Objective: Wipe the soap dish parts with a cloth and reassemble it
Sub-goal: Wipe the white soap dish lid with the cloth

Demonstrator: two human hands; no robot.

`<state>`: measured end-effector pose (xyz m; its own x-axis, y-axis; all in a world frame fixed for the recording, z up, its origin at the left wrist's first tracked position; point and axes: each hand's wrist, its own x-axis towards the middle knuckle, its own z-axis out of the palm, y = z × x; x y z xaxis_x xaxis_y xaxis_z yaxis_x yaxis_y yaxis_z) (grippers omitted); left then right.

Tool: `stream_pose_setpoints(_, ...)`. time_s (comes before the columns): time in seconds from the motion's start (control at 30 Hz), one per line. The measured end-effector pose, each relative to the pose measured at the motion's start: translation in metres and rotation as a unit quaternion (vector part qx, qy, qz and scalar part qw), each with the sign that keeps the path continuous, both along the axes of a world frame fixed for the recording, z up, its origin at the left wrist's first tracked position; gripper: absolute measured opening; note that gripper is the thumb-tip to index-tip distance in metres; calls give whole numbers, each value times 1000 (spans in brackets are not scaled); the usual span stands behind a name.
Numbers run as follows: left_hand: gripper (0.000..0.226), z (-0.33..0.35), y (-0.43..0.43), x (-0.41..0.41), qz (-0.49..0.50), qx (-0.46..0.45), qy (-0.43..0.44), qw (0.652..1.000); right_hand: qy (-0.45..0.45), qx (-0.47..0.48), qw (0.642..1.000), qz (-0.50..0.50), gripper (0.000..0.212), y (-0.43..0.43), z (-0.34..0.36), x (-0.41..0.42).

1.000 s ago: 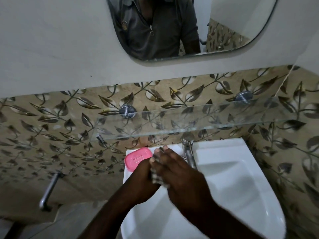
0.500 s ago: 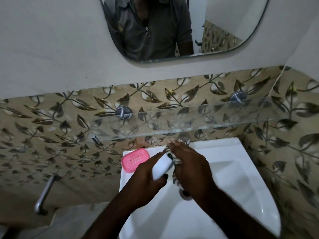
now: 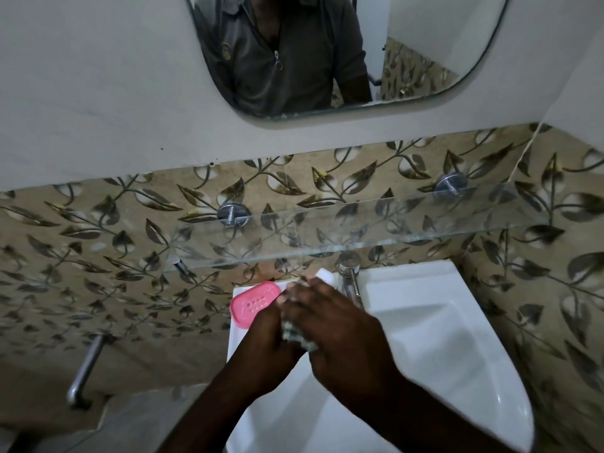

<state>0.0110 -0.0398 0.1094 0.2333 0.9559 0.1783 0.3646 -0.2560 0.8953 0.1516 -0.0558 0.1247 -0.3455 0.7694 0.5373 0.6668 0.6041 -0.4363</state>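
Note:
A pink perforated soap dish insert [image 3: 253, 302] lies on the back left corner of the white washbasin [image 3: 457, 338]. Over the basin my left hand [image 3: 266, 341] holds the white soap dish part [image 3: 327, 276], of which only the far end shows above my fingers. My right hand [image 3: 340, 328] covers that part and presses a patterned cloth [image 3: 299, 338] against it. A strip of the cloth shows between the two hands. Most of the white part is hidden under my right hand.
A chrome tap [image 3: 349, 276] stands at the basin's back edge, just right of my hands. A glass shelf [image 3: 359, 230] juts out of the leaf-patterned tiles above the basin. Higher up hangs a mirror [image 3: 327, 53]. A metal pipe [image 3: 83, 371] sticks out at lower left.
My hands have closed together again and the right hand with the cloth now covers the white part, which lay more exposed in my left hand half a second ago.

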Motion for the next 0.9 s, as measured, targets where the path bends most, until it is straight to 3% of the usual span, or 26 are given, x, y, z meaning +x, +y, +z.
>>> stream_pose_setpoints(0.03, 33, 1, -1, -1, -1, 9, -2, 1000, -12, 23, 999, 25, 52, 2, 0, 3)
stream_pose_setpoints(0.1, 45, -3, 1, -3, 4, 4, -2, 1000, 15, 12, 999, 35, 57, 18, -2, 16)
stream_pose_setpoints(0.2, 60, -6, -1, -2, 30, -62, -7, 998, 150, -175, 973, -22, 53, 40, -5, 34)
stream_pose_setpoints(0.3, 46, -2, -2, -3, -2, -97, -98, 990, 333, -324, 885, 26, 54, 49, -13, 43)
stream_pose_setpoints(0.37, 46, 5, -1, -5, -37, -118, -192, 974, 434, -390, 809, 74, 40, 51, -17, 50)
stream_pose_setpoints(0.43, 46, 9, 0, -5, -76, -160, -288, 941, 488, -446, 740, 124, 25, 52, -20, 53)
stream_pose_setpoints(0.47, 47, 10, 0, -4, -87, -175, -315, 929, 497, -461, 722, 139, 24, 51, -22, 53)
stream_pose_setpoints(0.53, 51, 8, 0, -4, -87, -193, -337, 917, 503, -466, 713, 146, 28, 52, -23, 52)
stream_pose_setpoints(0.63, 72, 2, 1, -10, -104, -256, -349, 895, 493, -456, 729, 135, 35, 57, -19, 60)
stream_pose_setpoints(0.77, 93, 2, 9, -20, -190, -382, -376, 822, 388, -477, 771, 163, 37, 64, -9, 69)
stream_pose_setpoints(0.9, 97, 2, 14, -10, -151, -432, -360, 813, 343, -470, 799, 149, 34, 69, -5, 60)
